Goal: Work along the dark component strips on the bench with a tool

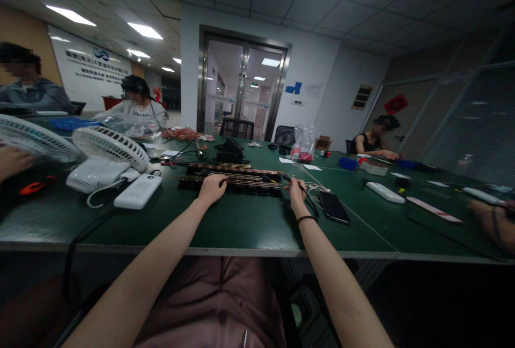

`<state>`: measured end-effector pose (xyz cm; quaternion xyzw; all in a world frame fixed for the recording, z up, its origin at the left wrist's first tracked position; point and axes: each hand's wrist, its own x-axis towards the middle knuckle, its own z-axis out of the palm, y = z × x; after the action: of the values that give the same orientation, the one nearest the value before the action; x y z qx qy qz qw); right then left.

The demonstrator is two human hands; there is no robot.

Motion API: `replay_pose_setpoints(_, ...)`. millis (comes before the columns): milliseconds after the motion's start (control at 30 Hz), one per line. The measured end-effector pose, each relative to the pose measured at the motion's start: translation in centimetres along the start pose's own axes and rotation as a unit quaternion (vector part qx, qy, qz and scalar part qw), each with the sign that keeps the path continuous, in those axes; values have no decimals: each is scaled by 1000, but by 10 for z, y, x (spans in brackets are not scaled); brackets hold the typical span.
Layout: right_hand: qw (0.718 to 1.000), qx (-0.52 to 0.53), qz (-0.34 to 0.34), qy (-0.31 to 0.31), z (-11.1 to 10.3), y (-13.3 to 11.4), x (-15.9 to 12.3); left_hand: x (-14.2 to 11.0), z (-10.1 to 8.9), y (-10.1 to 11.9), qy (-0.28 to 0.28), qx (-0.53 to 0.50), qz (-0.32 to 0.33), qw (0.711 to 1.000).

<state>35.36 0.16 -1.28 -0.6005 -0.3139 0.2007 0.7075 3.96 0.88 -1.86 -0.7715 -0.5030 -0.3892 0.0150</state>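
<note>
Across the table in front of me lie long rows of thin copper-coloured strips point(241, 178) in a black rack point(257, 190). My left hand point(212, 187) is closed at the near row, left of its middle, with fingers curled over the strips; its fingertips are partly hidden. In my right hand point(296, 193), at the rack's right end, is a soldering iron point(286, 177), a slim black pen-like tool with a dark cord. Its tip points left over the strips. Just right of that hand are a coiled white cable point(311, 193) and a black phone point(335, 207).
Left of me are a white fan point(108, 147), a white power bank point(139, 191) and orange-handled pliers point(37, 185). Behind the rack stand a black pouch point(229, 151) and a heap of copper wire point(181, 133). Other people sit around the green table point(241, 230); a co-worker's hand point(488, 214) is at far right.
</note>
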Motion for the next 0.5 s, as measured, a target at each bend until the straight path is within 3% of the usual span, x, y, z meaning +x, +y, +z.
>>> replay_pose_setpoints(500, 1000, 14, 9, -8, -1, -6, -4, -1, -1, 2, 2, 8, 4, 1000)
